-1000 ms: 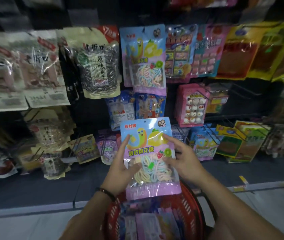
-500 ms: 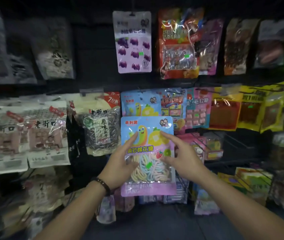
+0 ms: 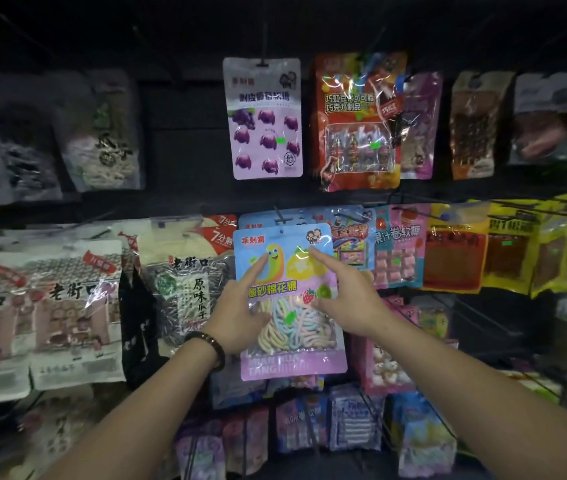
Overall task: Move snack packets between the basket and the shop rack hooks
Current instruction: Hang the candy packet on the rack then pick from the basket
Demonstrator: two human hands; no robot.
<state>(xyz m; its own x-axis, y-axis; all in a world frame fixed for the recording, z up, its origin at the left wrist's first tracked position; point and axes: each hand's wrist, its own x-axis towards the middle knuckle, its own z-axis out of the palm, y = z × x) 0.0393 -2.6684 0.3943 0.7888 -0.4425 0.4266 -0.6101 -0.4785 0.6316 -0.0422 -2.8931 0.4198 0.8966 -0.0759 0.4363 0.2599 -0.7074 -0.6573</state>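
Both forearms reach up from the lower frame to centre. The left hand [image 3: 240, 315] and right hand [image 3: 349, 301] pinch the marshmallow candy packet [image 3: 292, 363] by its side edges, index fingers straight on its front. Its top sits at a rack hook [image 3: 277, 215].
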